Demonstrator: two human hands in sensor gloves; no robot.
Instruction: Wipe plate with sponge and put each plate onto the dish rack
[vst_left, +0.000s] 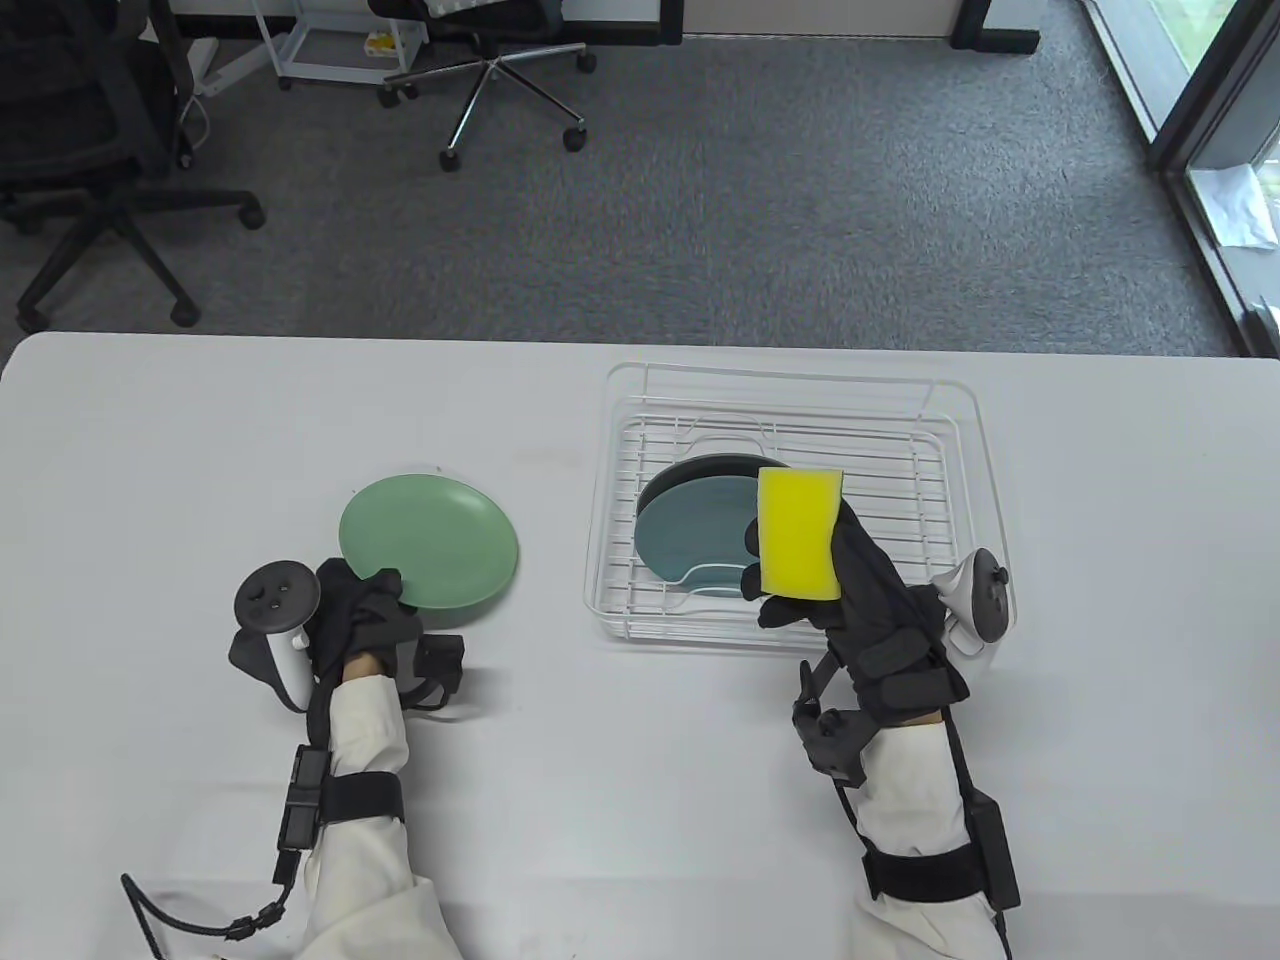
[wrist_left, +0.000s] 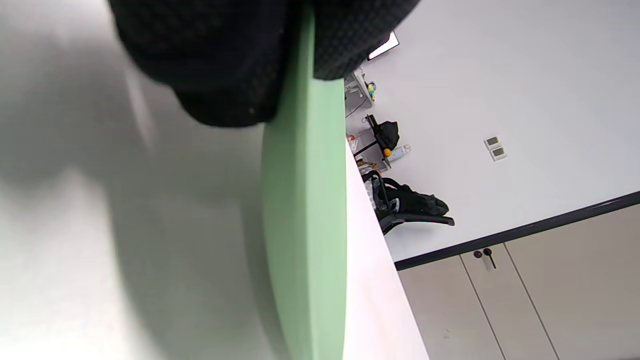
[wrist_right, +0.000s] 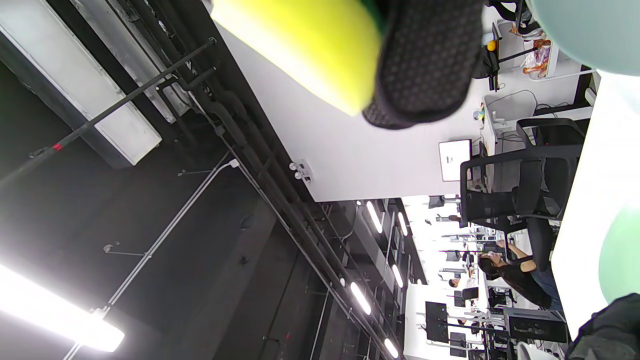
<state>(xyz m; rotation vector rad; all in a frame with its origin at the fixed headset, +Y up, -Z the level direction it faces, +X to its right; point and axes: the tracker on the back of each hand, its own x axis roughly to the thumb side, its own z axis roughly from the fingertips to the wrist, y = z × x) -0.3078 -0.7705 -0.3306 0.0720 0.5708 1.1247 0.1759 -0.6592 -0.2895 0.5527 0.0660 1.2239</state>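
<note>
A light green plate (vst_left: 430, 540) lies on the white table, left of centre. My left hand (vst_left: 365, 605) grips its near rim, with the thumb on top. In the left wrist view the green plate (wrist_left: 305, 225) shows edge-on between my gloved fingers (wrist_left: 220, 65). My right hand (vst_left: 810, 590) holds a yellow sponge (vst_left: 798, 535) upright above the front of the white wire dish rack (vst_left: 960, 400). A blue-grey plate (vst_left: 690, 525) lies in the rack, partly behind the sponge. The right wrist view shows the sponge (wrist_right: 300, 45) pinched by a fingertip (wrist_right: 425, 65).
The table's far edge (vst_left: 600, 345) runs just behind the rack. Beyond it is grey carpet with office chairs (vst_left: 90, 170). White tabletop (vst_left: 620, 800) lies between my two arms.
</note>
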